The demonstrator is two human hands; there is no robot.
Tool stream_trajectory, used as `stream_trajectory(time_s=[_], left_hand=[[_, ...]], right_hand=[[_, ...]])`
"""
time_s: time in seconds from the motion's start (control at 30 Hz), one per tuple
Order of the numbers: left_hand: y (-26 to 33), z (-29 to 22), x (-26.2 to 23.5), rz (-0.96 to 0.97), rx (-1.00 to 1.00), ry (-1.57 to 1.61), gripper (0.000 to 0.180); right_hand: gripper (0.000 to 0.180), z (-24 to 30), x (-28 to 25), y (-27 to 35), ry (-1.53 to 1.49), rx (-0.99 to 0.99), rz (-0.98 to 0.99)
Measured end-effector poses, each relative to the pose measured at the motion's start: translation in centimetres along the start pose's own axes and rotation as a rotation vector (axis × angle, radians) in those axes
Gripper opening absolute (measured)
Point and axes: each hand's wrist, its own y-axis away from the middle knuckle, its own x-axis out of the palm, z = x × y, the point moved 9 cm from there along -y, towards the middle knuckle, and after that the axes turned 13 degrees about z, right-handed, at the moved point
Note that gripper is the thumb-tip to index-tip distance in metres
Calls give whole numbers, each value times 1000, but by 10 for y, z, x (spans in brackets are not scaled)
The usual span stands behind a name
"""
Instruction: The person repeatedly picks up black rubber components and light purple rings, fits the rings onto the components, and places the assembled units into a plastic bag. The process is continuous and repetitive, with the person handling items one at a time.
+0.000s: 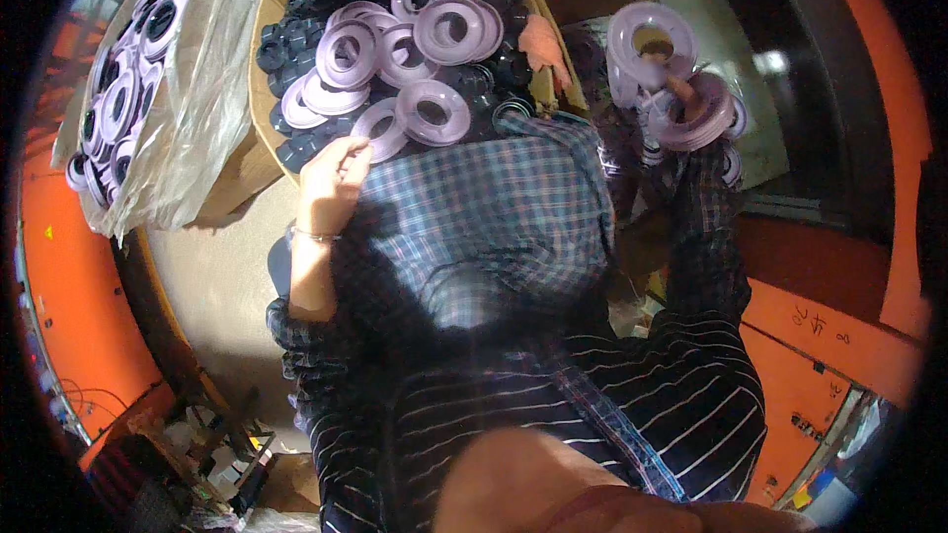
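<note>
My left hand [334, 183] has its fingers bent together at the near edge of a pile of pale purple plastic rings. Its fingertips meet the rim of one flat ring [383, 130]; whether they grip anything is hidden. Out to the right, my right hand [683, 95] is mostly covered by the rings it holds. Its fingers show through the hole of a short stack of purple rings [703, 128]. Just beyond that stack lies another purple ring [652, 39], above more rings on the right.
The ring pile rests on black plastic parts [291, 49] in a large cardboard box [265, 118]. At the left stands a clear plastic bag [212, 89] of similar rings. A pinkish-orange cloth or glove [541, 44] hangs at the box's right edge. Checked cloth [484, 197] covers my lap.
</note>
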Motion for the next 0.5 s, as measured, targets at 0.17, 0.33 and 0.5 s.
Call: stream_trajectory(time_s=[0.17, 0.33, 0.5], left_hand=[[2, 3, -5, -18, 3, 48, 17], [4, 2, -7, 11, 17, 57, 19], [-2, 8, 4, 81, -74, 105, 21]], right_hand=[[62, 53, 6, -26, -74, -48, -28], [61, 130, 51, -16, -282, -147, 98], [60, 213, 146, 37, -637, -249, 587]])
